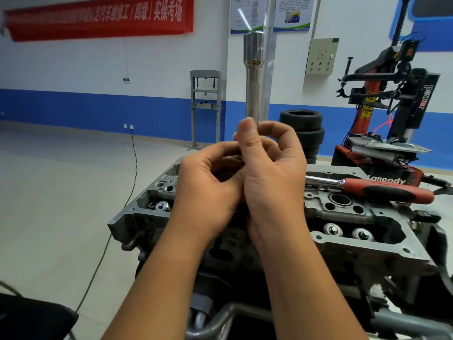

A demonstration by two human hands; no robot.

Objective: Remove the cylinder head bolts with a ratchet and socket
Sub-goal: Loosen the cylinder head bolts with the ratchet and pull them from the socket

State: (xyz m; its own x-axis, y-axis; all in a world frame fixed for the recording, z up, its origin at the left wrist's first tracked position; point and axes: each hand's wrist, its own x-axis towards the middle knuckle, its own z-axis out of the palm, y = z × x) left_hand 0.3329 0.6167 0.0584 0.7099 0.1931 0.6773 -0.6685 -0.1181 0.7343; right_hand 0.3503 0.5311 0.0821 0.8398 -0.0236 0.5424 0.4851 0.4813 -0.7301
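My right hand (272, 168) grips a long silver extension bar with a socket (253, 77) on its top end and holds it upright in front of me, above the cylinder head (343, 217). Fingers of my left hand (208, 182) curl around the bar's lower end, which is hidden between my hands. The ratchet (382, 188), with its red and black handle, lies on the cylinder head to the right of my hands. Valve springs show in the head at left (161, 206) and right (348, 231).
A tyre changer (392, 114) and a stack of tyres (306, 131) stand behind the engine at right. A grey press frame (206, 106) stands at the back wall. A black cable (133, 168) runs across the floor on the left.
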